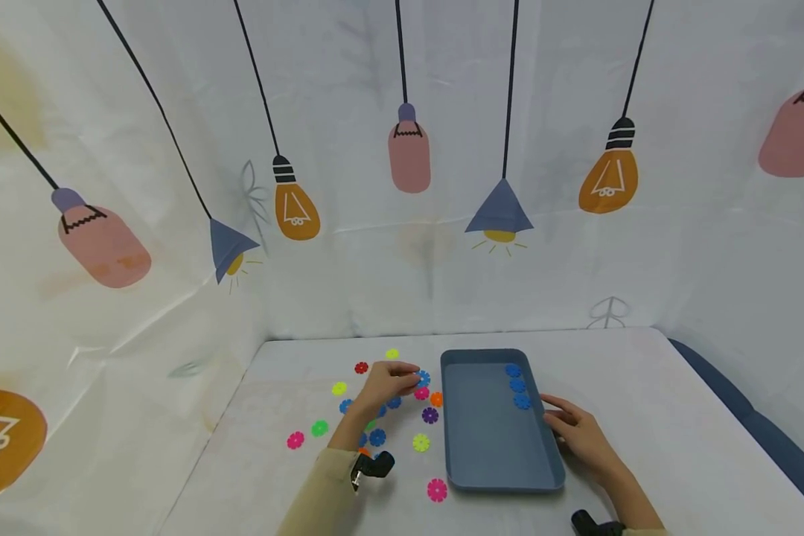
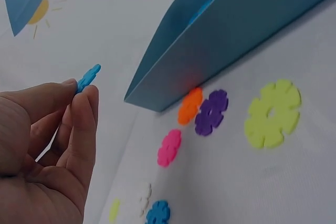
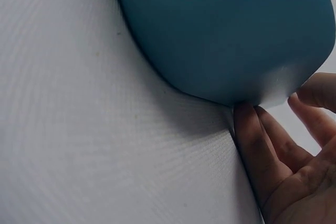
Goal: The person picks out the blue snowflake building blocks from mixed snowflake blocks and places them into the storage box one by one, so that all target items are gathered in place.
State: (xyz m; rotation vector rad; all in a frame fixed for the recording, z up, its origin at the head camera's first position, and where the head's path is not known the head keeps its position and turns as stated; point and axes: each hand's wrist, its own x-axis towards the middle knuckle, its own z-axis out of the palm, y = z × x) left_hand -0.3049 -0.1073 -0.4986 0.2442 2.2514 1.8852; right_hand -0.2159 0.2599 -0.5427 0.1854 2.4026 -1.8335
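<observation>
One blue disc (image 2: 89,77) is pinched by its edge in the left hand (image 1: 387,384) fingers, above the desk (image 1: 643,417) left of the tray (image 1: 482,476) — likely light, stiff, best gripped at the rim. Right hand (image 1: 579,433) rests against the tray's right wall — fingers relaxed.

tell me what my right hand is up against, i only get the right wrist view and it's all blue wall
Observer: The right hand rests against the right side wall of a blue tray on the table.
Operator: anything in the tray
Observer: Three blue discs lie along its far right edge; the rest of its floor is bare.
Operator: and the left hand
Observer: The left hand pinches one blue disc between thumb and fingertips, just left of the tray's far corner.
Operator: more pieces out there
Observer: Yes, loose discs lie left of the tray, among them a purple disc and an orange disc close to its wall.
</observation>
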